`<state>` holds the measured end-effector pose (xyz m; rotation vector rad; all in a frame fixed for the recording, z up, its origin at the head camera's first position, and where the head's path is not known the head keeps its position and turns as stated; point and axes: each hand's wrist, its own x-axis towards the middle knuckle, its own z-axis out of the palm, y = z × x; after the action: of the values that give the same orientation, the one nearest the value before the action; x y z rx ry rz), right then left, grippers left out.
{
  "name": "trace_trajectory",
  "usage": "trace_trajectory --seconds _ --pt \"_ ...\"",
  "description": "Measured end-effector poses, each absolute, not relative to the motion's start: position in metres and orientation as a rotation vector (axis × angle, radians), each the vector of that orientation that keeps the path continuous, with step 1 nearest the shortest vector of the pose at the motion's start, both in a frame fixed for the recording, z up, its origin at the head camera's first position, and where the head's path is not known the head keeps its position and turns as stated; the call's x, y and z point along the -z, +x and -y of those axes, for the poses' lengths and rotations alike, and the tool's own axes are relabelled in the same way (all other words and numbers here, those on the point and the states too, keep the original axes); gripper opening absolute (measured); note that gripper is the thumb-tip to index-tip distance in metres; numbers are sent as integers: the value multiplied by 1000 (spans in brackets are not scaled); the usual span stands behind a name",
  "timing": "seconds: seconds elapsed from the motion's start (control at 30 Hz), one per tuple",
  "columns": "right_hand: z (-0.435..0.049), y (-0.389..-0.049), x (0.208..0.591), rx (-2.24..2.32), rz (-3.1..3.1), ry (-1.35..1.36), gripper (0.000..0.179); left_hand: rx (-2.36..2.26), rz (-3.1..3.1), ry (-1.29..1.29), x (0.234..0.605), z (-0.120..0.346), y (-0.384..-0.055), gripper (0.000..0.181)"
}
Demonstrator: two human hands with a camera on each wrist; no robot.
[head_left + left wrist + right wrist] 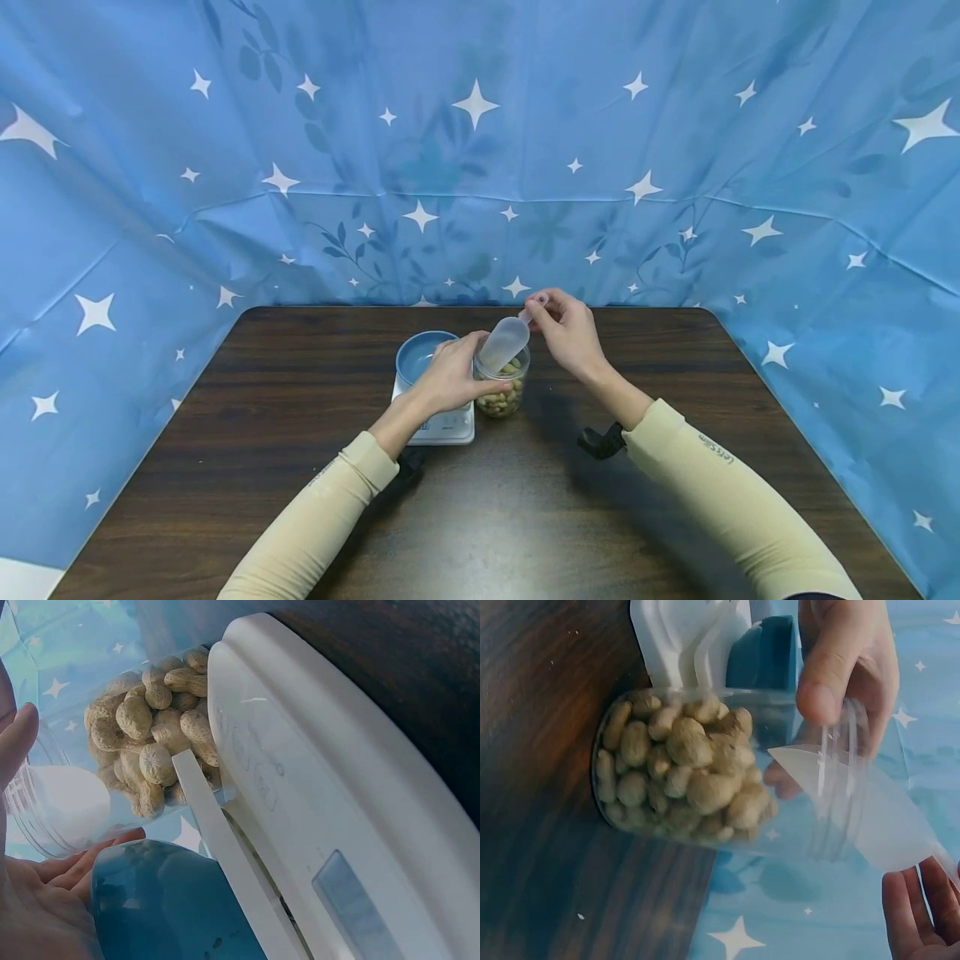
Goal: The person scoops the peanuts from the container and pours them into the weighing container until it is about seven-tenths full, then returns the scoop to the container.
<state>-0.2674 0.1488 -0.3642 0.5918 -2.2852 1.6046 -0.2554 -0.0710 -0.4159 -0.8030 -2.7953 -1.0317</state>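
A clear jar stands upright on the table, its lower part filled with unshelled peanuts. My left hand grips the jar near its rim, thumb on the near side and fingers round the back. With my right hand I hold a translucent white scoop by the end of its handle. The scoop's tip reaches down through the jar's mouth, above the peanuts; its bowl looks bare of peanuts in the right wrist view.
Left of the jar, a blue bowl sits on a white kitchen scale, partly behind my left hand. Both rest on a dark wooden table. Behind the table hangs a blue curtain with white stars.
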Motion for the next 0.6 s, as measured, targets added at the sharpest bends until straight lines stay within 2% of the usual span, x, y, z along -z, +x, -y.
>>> trace_trajectory --seconds 0.2,0.33,0.6 --pt "-151 -270 358 -1451 2313 665 24 1037 2806 -786 418 72 -254 88" --pt "-151 -268 356 -1289 2306 772 17 1034 2821 -793 420 71 -252 88" --pt "-145 -271 355 -1019 2218 1118 8 1038 2827 -802 416 73 -254 86"
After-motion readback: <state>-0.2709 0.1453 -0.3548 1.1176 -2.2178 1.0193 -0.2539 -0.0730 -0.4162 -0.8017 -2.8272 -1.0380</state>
